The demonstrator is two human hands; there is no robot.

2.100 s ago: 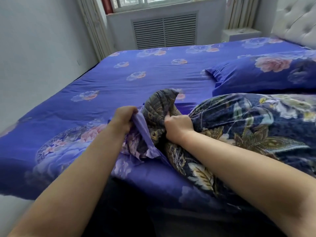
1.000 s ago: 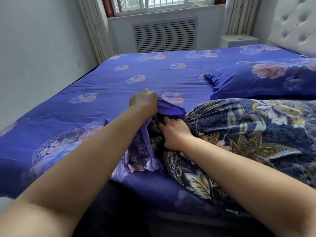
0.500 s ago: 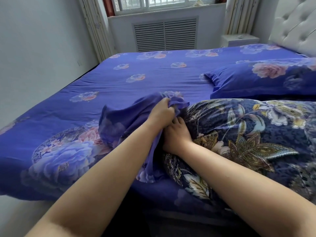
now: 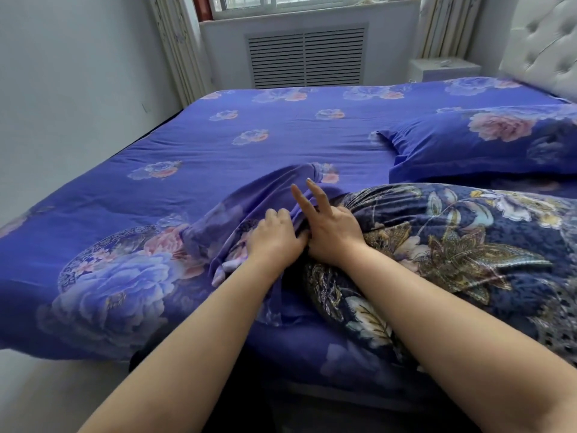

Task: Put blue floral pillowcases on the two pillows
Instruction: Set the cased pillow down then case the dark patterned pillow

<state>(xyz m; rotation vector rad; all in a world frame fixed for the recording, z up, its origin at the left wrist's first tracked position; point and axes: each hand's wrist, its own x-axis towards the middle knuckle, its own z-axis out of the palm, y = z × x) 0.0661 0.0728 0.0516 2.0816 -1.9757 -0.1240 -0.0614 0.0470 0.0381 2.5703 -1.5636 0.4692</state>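
A pillow in a dark navy and gold floral cover (image 4: 452, 245) lies at the near right of the bed. A blue floral pillowcase (image 4: 259, 201) is bunched over its left end. My left hand (image 4: 274, 242) grips a fold of that pillowcase with curled fingers. My right hand (image 4: 331, 232) rests on the pillow's end, two fingers stretched out against the blue cloth, thumb tucked below. A second pillow (image 4: 487, 145), dressed in a blue floral case, lies farther back on the right.
The bed carries a blue floral sheet (image 4: 249, 126). A grey wall runs along the left. A radiator grille (image 4: 306, 57) under the window stands beyond the bed. A white nightstand (image 4: 443, 68) and a tufted headboard (image 4: 546, 42) are at the far right.
My left hand drew the pillowcase up over the pillow's end, then dropped lower on the cloth. My right hand's fingers went from curled on the pillow to partly stretched out.
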